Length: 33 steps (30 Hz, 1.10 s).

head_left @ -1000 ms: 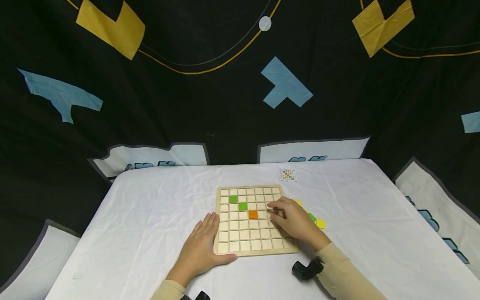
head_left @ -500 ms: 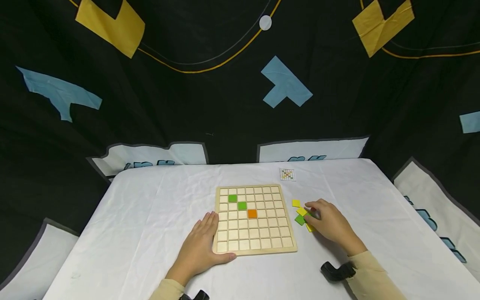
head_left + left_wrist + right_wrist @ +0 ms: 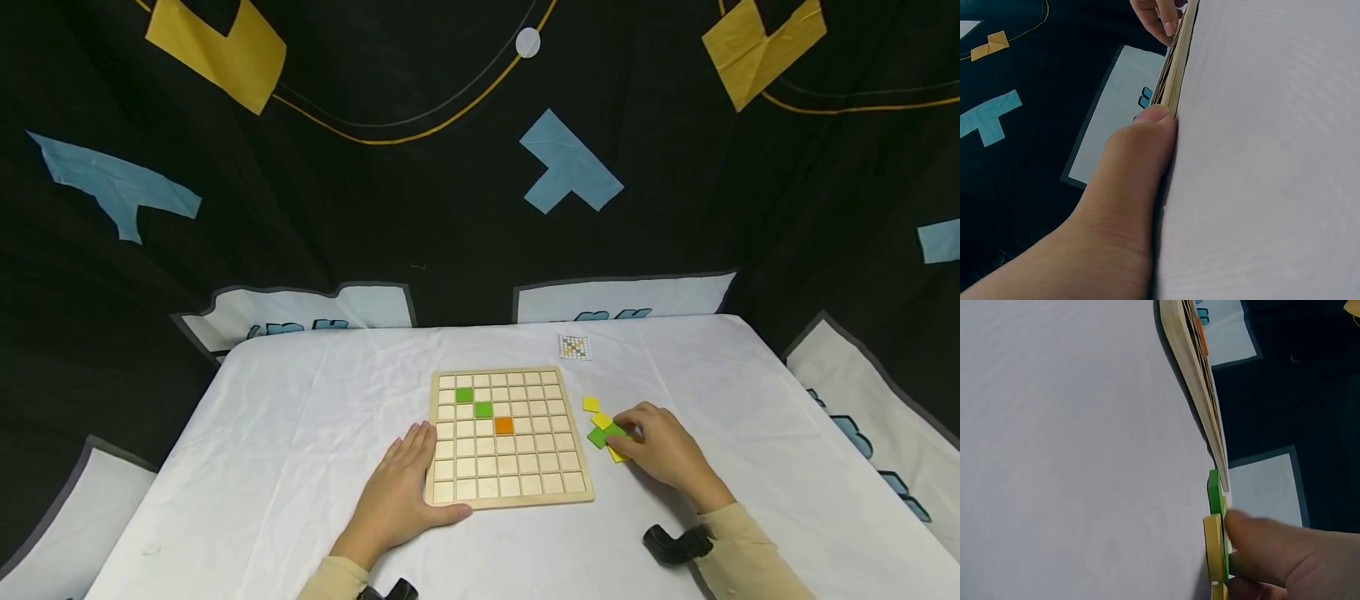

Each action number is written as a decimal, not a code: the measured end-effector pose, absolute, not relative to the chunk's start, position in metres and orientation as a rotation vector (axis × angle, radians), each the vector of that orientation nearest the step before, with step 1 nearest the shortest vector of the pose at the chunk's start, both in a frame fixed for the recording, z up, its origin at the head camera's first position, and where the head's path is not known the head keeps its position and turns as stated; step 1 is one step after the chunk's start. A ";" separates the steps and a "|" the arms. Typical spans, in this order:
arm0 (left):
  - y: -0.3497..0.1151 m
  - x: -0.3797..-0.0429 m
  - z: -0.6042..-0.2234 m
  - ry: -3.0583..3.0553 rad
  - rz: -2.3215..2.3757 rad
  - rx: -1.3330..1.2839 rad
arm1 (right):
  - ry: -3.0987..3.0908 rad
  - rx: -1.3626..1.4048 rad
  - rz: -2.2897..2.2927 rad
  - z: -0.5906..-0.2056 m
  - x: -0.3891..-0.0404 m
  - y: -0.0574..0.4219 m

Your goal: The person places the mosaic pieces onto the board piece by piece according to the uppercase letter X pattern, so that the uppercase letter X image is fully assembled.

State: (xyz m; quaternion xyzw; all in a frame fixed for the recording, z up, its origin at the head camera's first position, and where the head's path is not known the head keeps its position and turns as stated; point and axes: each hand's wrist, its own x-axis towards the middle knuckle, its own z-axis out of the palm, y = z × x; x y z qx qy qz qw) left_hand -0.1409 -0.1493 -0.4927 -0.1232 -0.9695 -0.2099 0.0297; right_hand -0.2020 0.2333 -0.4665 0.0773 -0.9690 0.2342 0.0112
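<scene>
Right hand pinches green tile (square, askew); left hand, straight-fingered, touches board

Curtained-off workspace; building type indeterminate. Printed black curtain hangs beyond the far edge of the white-clothed counter.

From my remote station I log one white tablecloth, lightly creased, and behind it one black curtain. On the curtain's upper part I list two notched yellow shapes, one gold curved line crossed by a white disc, one thin grey line, and three pale blue shapes, the rightmost cut off. Lower down I count four dark-bordered white panels, three bearing blue markings.
</scene>
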 end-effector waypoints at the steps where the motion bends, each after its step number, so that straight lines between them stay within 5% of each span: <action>1: -0.149 -0.141 -0.493 -2.985 -0.650 -0.380 | -3.019 0.240 0.733 -0.467 -0.203 0.232; 33: -0.149 -0.140 -0.492 -2.991 -0.649 -0.378 | -2.877 0.426 1.031 -0.462 -0.210 0.180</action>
